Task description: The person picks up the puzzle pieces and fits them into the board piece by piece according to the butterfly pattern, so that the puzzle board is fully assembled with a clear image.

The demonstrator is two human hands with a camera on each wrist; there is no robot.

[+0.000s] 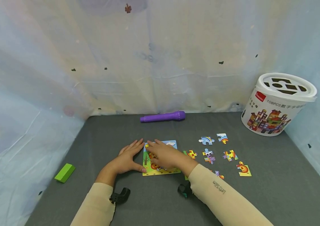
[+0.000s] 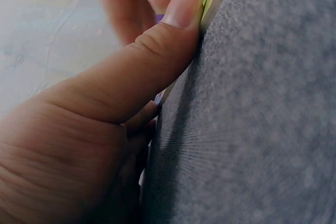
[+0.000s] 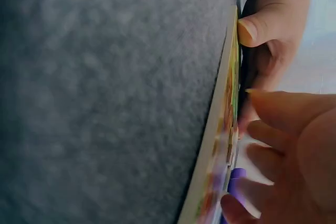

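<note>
At mid-table, the puzzle [image 1: 155,167] is touched at its left edge by the left hand [image 1: 125,160], fingers spread, and partly covered by the right hand [image 1: 165,154], fingers loosely extended, nothing visibly gripped. It seems partly assembled; several pieces [image 1: 208,156] are left loose to the right.

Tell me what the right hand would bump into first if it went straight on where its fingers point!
The right hand would probably bump the left hand first, at its fingertips, though their heights above the puzzle board are hard to judge.
</note>
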